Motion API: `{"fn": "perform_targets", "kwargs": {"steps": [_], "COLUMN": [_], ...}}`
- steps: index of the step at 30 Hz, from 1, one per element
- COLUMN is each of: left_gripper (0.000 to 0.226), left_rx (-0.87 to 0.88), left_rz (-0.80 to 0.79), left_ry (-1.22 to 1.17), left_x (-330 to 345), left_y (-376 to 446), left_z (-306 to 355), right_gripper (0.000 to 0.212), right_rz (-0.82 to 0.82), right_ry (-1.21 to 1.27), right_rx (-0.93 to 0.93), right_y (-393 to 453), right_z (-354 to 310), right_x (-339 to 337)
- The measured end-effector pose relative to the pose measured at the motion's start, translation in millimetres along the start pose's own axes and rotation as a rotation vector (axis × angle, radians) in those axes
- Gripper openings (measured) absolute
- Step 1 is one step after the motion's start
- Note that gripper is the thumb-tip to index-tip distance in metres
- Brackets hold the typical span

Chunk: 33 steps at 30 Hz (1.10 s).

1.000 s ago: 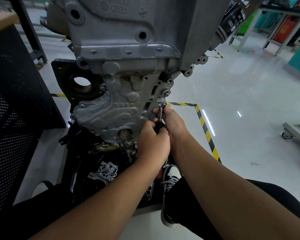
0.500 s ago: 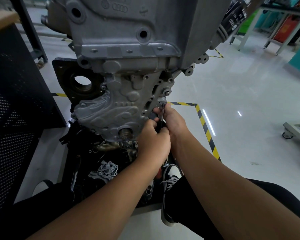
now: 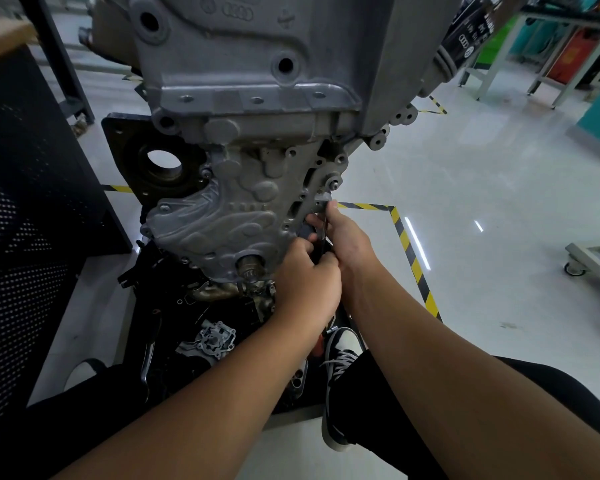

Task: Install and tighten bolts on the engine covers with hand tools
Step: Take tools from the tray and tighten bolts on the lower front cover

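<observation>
Dim foreground; glare streaks on floor (image 3: 471, 188) (overhead lamps); wide-angle edge distortion

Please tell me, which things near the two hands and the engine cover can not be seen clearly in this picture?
- Tool, head view: only a thin dark shaft shows between the hands; its handle is covered by the left hand and right hand.
- Bolt being worked: hidden behind the right fingertips at the engine cover edge; too small to tell.
- Engine top: cut off by the upper frame edge.
- Parts on the dark tray: too dim to identify.
</observation>
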State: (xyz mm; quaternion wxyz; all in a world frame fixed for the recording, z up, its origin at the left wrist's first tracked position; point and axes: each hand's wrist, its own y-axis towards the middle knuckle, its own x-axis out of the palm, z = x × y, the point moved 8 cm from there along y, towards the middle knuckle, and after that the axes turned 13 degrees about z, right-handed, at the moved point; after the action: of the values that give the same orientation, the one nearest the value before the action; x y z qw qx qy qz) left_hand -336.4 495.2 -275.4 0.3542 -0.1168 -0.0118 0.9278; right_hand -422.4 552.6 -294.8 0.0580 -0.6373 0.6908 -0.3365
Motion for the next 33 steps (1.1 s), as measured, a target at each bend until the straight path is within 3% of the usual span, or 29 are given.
{"fn": "perform_targets", "kwargs": {"steps": [13,28,33], "left_gripper": [0.006,0.004,0.003], "left_rx": [0.017,-0.006,0.023], "left_rz": [0.018,0.041,0.088], "left_ry": [0.004,-0.116,-0.156], "left_x": [0,10,11], "left_y": [0,-3,-9], "left_z": [0,-4,-4], "right_gripper": [0.03,0.037,0.03], "right_rz": [0.037,0.133,0.158], "right_ry": [0.001,-0.232,-0.312], "right_rx": [-0.03,-0.3,-0.351], "right_y": [2,-4,-3], "right_z": [-3,-34,-40], "right_x": [-3,-14,-15]}}
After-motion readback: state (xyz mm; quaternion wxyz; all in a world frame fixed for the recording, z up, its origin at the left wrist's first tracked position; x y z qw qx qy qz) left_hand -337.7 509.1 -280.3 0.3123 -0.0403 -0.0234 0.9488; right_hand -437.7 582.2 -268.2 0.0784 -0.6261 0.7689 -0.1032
